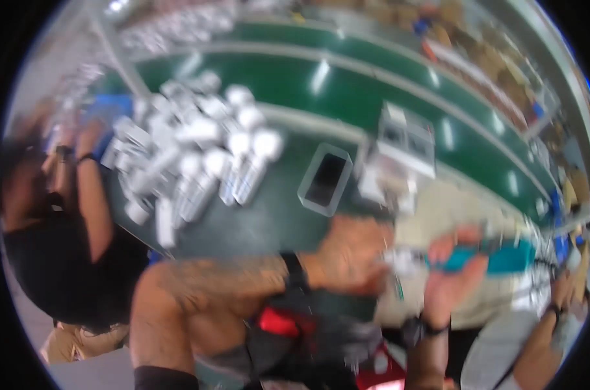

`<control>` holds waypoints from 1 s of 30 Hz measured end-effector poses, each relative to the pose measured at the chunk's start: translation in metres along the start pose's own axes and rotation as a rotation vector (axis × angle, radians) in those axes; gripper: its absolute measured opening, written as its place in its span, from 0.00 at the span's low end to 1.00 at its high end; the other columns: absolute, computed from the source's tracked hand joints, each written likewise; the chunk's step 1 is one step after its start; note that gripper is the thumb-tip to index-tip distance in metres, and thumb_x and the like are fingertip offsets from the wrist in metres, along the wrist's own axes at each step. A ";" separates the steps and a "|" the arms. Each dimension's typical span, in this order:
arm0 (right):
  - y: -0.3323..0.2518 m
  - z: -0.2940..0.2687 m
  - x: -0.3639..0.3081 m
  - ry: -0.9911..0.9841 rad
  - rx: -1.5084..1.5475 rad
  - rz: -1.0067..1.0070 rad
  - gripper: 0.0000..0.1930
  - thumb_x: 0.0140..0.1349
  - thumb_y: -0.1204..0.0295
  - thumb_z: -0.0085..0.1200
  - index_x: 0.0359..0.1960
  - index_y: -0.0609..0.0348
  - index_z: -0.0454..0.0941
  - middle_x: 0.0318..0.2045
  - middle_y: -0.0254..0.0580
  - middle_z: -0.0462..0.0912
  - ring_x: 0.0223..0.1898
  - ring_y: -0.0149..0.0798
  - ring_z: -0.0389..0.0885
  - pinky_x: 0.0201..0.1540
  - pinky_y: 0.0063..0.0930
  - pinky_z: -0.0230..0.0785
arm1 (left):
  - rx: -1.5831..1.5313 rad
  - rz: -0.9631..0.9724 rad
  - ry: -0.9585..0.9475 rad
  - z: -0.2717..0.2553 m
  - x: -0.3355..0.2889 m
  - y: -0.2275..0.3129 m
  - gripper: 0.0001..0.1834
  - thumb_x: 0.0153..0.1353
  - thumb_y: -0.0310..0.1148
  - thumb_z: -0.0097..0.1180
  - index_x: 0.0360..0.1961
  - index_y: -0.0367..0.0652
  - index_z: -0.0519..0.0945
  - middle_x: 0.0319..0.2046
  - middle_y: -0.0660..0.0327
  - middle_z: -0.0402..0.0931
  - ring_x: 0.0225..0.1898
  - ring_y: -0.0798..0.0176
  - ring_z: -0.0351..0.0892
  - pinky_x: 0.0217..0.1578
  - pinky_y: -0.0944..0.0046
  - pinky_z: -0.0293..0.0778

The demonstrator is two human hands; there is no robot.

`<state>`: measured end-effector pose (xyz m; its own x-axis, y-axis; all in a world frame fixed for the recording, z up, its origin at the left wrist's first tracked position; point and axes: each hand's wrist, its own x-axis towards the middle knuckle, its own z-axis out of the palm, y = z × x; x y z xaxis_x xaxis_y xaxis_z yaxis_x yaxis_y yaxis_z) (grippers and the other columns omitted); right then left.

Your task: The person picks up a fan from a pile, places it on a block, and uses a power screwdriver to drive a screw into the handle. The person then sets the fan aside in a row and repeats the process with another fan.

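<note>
Motion blur smears both of my hands. My left hand (355, 255) is closed at the left end of a small white part (404, 261), whose kind I cannot make out. My right hand (454, 279) is wrapped round a teal electric screwdriver (493, 258), lying roughly level. Its narrow end points left at the white part; whether they touch is too blurred to tell. A cream-coloured mat (448, 211) lies beyond and beneath the hands. Just past my left hand, a clear plastic tray (318, 207) has a dark flat bottom or content.
A heap of white round-headed handheld devices (197, 149) covers the dark green table's left side. Clear boxes (409, 140) stand beyond the mat. A co-worker in black (67, 273) sits at left beside a blue bin (113, 107); another person's arm (545, 338) shows at right.
</note>
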<state>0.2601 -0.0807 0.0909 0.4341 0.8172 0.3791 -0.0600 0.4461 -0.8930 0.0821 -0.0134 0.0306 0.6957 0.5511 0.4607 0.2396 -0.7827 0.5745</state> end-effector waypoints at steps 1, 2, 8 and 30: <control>0.005 0.008 0.013 0.040 0.092 0.066 0.34 0.68 0.37 0.47 0.50 0.62 0.72 0.23 0.35 0.70 0.25 0.32 0.68 0.30 0.29 0.63 | -0.022 0.015 0.052 -0.004 -0.001 -0.007 0.16 0.56 0.40 0.65 0.43 0.43 0.81 0.48 0.54 0.80 0.51 0.47 0.78 0.51 0.53 0.74; 0.001 0.022 0.021 -0.007 0.054 0.031 0.35 0.68 0.37 0.46 0.49 0.62 0.72 0.23 0.36 0.70 0.25 0.33 0.68 0.30 0.30 0.63 | -0.011 0.001 0.070 -0.004 -0.003 -0.008 0.15 0.55 0.38 0.66 0.41 0.43 0.81 0.45 0.56 0.81 0.48 0.48 0.79 0.49 0.54 0.74; 0.008 0.035 0.046 -0.113 -0.030 -0.092 0.37 0.68 0.36 0.45 0.47 0.66 0.72 0.23 0.38 0.70 0.24 0.34 0.69 0.30 0.32 0.65 | -0.130 -0.050 -0.036 -0.008 0.012 -0.007 0.14 0.57 0.39 0.63 0.39 0.40 0.80 0.43 0.52 0.79 0.43 0.45 0.76 0.47 0.48 0.74; 0.029 0.060 0.053 -0.202 -0.265 0.045 0.22 0.74 0.52 0.49 0.42 0.65 0.73 0.22 0.38 0.74 0.24 0.33 0.74 0.28 0.27 0.67 | 0.091 -0.016 -0.079 0.003 -0.009 -0.022 0.28 0.63 0.48 0.58 0.55 0.36 0.76 0.50 0.52 0.73 0.53 0.48 0.70 0.56 0.49 0.66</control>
<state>0.2280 -0.0022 0.0994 0.2483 0.9016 0.3542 0.1723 0.3187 -0.9321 0.0728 -0.0018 0.0120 0.7417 0.5422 0.3949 0.3094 -0.7989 0.5158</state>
